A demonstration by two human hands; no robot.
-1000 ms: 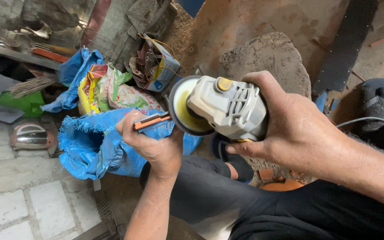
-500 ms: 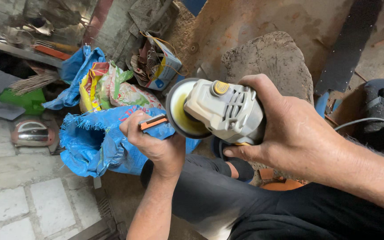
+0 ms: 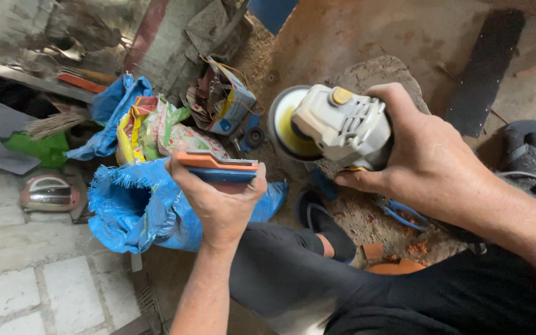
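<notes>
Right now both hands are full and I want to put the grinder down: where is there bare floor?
Bare tiled floor lies lower left, below the blue sack. Bare reddish ground lies above the stone block. Crowded: sacks, carton and scraps upper left; pliers and rubble under the right hand.

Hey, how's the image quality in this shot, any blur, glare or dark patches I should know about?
Head view: soft, even daylight with no hard shadows; the left hand with its orange and blue piece and the right hand on the grinder are sharp; the upper left clutter is dimmer and slightly soft; mild glare on the shiny metal object; black trousers lose detail.
</notes>
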